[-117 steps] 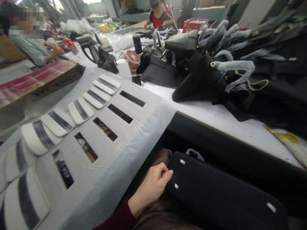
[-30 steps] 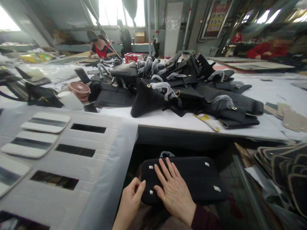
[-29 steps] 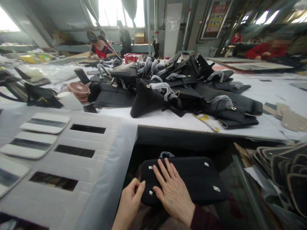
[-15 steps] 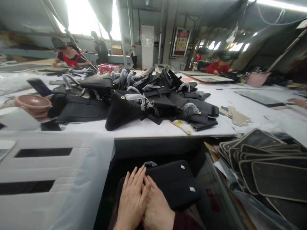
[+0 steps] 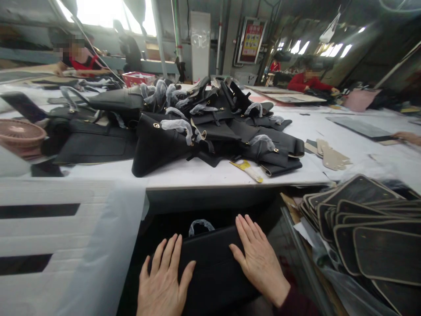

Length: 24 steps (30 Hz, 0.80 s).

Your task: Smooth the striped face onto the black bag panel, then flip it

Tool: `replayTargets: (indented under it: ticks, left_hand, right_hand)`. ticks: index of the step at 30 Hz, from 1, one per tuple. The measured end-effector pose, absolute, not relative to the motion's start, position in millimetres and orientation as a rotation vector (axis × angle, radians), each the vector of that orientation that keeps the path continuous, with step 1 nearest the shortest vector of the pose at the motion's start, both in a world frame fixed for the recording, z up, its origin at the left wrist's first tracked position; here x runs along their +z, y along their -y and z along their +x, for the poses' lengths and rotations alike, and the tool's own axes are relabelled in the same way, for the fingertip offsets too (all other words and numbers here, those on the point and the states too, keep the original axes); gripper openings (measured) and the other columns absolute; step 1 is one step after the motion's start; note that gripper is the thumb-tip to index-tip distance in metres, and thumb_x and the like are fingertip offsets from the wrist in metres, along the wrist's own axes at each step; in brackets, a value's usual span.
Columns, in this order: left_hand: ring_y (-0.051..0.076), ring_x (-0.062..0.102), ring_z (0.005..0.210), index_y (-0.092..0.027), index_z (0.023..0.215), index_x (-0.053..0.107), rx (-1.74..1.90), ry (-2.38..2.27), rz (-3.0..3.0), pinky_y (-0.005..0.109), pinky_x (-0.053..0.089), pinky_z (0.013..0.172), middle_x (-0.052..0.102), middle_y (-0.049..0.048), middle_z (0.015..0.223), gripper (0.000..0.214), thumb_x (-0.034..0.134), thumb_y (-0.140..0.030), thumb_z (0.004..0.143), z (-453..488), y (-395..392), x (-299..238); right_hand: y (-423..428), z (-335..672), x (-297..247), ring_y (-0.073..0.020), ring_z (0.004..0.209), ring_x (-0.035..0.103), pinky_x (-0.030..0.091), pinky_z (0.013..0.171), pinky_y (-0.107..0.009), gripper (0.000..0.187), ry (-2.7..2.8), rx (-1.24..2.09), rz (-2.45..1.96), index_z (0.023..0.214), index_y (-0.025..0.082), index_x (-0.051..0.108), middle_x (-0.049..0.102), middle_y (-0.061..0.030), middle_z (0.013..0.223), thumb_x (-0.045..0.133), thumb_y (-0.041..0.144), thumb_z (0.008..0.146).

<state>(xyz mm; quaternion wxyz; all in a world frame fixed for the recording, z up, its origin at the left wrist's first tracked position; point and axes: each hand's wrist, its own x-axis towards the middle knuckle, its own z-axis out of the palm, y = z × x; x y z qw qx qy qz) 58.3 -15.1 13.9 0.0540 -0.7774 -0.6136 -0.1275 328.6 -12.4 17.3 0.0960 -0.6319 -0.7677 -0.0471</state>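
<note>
A flat black padded panel [image 5: 212, 267] lies across my lap below the table edge. My left hand [image 5: 163, 281] lies flat on its left end with the fingers spread. My right hand [image 5: 258, 260] lies flat on its right end, fingers stretched out and apart. Neither hand holds anything. A loop of clear plastic [image 5: 200, 225] sticks up just behind the panel, between my hands.
A heap of black handbags [image 5: 210, 123] with wrapped handles covers the white table [image 5: 197, 173]. White sheets with black slots [image 5: 49, 228] lie at left. Stacked dark edged panels [image 5: 365, 224] sit at right. A pink fan [image 5: 19, 136] stands far left. Other people work at distant tables.
My hands were together at the panel's left end half a second ago; they have slid apart to its two ends. The small white tabs on the panel no longer show. The view turned right.
</note>
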Motion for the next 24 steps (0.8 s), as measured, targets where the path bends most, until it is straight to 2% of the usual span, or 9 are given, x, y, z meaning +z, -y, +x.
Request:
replayTargets:
  ticks: [7,9,11,13,16,18,21,24]
  left_hand:
    - [0.031,0.038,0.135,-0.017,0.149,0.034,-0.379,1.887,-2.363,0.051,0.043,0.093,0.044,0.0077,0.15,0.058,0.034,-0.043,0.097,60.3,11.0,18.4]
    - [0.031,0.039,0.135,-0.015,0.146,0.038,-0.46,1.787,-2.369,0.05,0.044,0.095,0.045,0.0108,0.149,0.055,0.035,-0.04,0.098,52.1,10.3,14.7]
    - [0.03,0.039,0.136,-0.013,0.137,0.049,-0.54,1.638,-2.386,0.048,0.042,0.102,0.046,0.0137,0.147,0.046,0.036,-0.033,0.098,41.9,9.5,8.2]
    - [0.03,0.039,0.136,-0.011,0.124,0.058,-0.57,1.517,-2.4,0.048,0.04,0.106,0.049,0.0158,0.143,0.037,0.036,-0.025,0.099,33.8,8.7,1.5]
    - [0.031,0.045,0.131,-0.011,0.118,0.06,-0.535,1.545,-2.407,0.049,0.043,0.104,0.053,0.017,0.138,0.034,0.035,-0.022,0.099,29.2,8.5,-4.8]
    - [0.031,0.047,0.13,-0.012,0.129,0.054,-0.546,1.645,-2.443,0.05,0.044,0.103,0.054,0.0167,0.137,0.038,0.035,-0.025,0.099,28.0,9.4,-7.5]
    - [0.03,0.045,0.133,-0.016,0.148,0.032,-0.732,1.907,-2.481,0.051,0.044,0.107,0.049,0.0157,0.143,0.051,0.035,-0.029,0.098,23.5,13.5,-14.8]
    - [0.032,0.047,0.133,-0.02,0.154,0.017,-0.994,2.224,-2.328,0.053,0.045,0.108,0.048,0.0159,0.143,0.06,0.034,-0.031,0.098,18.6,19.5,-26.2]
  right_hand:
    - [7.0,331.9,18.5,-0.0252,0.149,0.017,0.027,0.12,-0.046,0.068,2.209,0.104,-1.846,0.156,0.018,0.021,0.025,-0.0042,0.16,0.044,0.046,0.098]
    - [8.3,338.6,16.2,-0.0228,0.149,0.016,0.028,0.12,-0.043,0.066,2.111,0.271,-1.866,0.156,0.017,0.02,0.021,-0.004,0.161,0.04,0.045,0.1]
    - [10.1,345.7,12.3,-0.0206,0.147,0.022,0.031,0.119,-0.042,0.063,1.924,0.469,-1.916,0.156,0.017,0.016,0.021,-0.0058,0.161,0.033,0.044,0.102]
    - [10.4,350.9,8.2,-0.0199,0.143,0.033,0.035,0.117,-0.042,0.062,1.736,0.623,-1.943,0.156,0.018,0.014,0.028,-0.0086,0.158,0.028,0.045,0.103]
    - [8.1,354.4,4.5,-0.0221,0.139,0.04,0.036,0.115,-0.044,0.062,1.615,0.692,-1.919,0.155,0.018,0.02,0.036,-0.0111,0.154,0.031,0.048,0.102]
    - [7.9,355.6,3.4,-0.0233,0.138,0.042,0.037,0.114,-0.044,0.062,1.576,0.704,-1.887,0.155,0.018,0.024,0.039,-0.0122,0.152,0.035,0.048,0.101]
    - [16.7,358.6,-1.0,-0.0231,0.134,0.047,0.038,0.112,-0.047,0.064,1.439,0.819,-1.825,0.154,0.017,0.024,0.046,-0.0136,0.147,0.035,0.05,0.101]
    - [34.1,361.4,-11.4,-0.0241,0.139,0.039,0.033,0.113,-0.051,0.067,1.256,0.914,-1.818,0.152,0.013,0.029,0.039,-0.0157,0.151,0.031,0.055,0.1]
